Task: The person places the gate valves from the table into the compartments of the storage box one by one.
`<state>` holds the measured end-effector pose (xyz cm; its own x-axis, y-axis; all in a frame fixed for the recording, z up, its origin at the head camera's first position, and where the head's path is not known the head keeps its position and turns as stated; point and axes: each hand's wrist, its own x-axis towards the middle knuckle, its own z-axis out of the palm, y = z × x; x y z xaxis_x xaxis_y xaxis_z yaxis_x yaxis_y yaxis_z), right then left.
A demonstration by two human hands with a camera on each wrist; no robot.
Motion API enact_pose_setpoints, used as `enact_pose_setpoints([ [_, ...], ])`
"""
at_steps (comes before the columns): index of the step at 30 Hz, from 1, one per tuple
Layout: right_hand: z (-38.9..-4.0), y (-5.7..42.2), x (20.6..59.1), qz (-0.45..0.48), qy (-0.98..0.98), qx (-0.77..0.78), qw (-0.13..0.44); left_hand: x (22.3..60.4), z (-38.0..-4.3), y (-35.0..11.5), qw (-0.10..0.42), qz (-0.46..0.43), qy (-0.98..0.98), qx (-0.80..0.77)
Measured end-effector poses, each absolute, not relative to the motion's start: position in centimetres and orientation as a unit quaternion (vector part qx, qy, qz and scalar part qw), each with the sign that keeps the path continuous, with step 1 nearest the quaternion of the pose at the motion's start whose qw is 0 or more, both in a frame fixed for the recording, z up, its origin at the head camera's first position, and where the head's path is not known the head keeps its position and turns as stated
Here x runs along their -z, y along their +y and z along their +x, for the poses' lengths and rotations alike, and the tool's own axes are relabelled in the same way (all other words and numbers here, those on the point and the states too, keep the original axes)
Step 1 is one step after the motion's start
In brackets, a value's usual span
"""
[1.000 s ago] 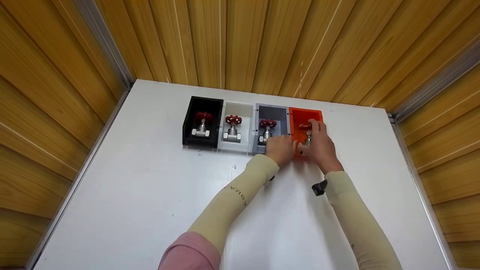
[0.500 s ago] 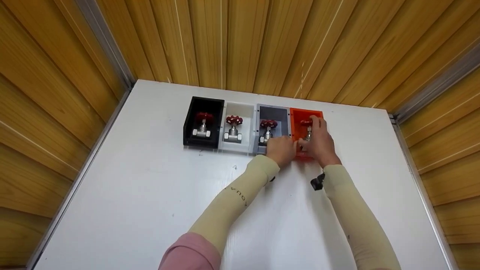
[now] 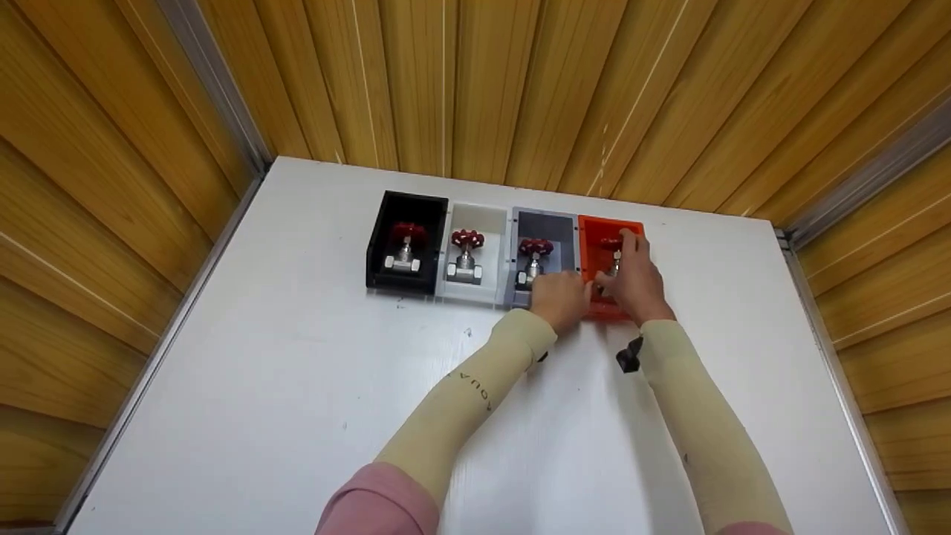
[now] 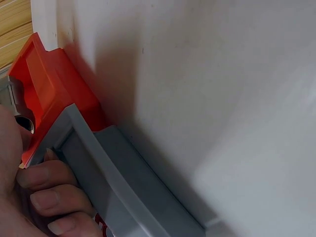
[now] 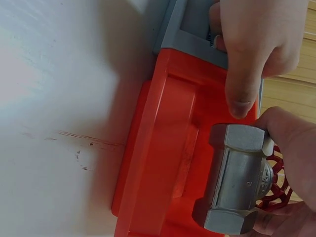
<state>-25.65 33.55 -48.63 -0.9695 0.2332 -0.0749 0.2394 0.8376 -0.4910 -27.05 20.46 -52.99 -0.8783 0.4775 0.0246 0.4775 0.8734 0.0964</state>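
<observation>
At the right end of a row of bins, my right hand (image 3: 640, 286) holds a valve with a silver body (image 5: 236, 173) and a red handwheel (image 5: 277, 182). It lies tilted in the orange bin (image 5: 153, 158), fingers and thumb about the wheel side. My left hand (image 3: 561, 301) grips the front of the grey bin (image 3: 548, 223) where it meets the orange one; its fingers curl inside the grey bin, and one digit reaches over the orange side. Behind that hand another valve (image 3: 533, 264) sits in the grey bin, its lower right part hidden.
Left of these, a white bin (image 3: 487, 215) and a black bin (image 3: 401, 285) each hold an upright red-wheeled valve. All the bins stand side by side on a white table (image 3: 297, 357). Wood-look panels (image 3: 475, 82) enclose the far side and both flanks.
My right hand has shifted slightly up and inward over the orange bin, still holding the valve. My left hand stays at the grey bin's front. The head view has drifted a little.
</observation>
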Motion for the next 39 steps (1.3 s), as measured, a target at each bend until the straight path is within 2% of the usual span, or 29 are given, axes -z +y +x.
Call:
enact_pose_setpoints([
  [19,-27.3,34.0,49.8,0.146,0.949,0.274,0.056,52.9,-27.0,20.5,-0.007,-0.242,-0.968,0.063],
  [28,-27.8,34.4,50.4,0.127,0.960,0.241,0.067,53.0,-26.9,20.6,0.005,-0.241,-0.970,0.045],
  [39,-27.9,34.4,51.3,0.127,0.958,0.232,0.106,52.8,-27.0,20.8,-0.011,-0.236,-0.970,0.053],
])
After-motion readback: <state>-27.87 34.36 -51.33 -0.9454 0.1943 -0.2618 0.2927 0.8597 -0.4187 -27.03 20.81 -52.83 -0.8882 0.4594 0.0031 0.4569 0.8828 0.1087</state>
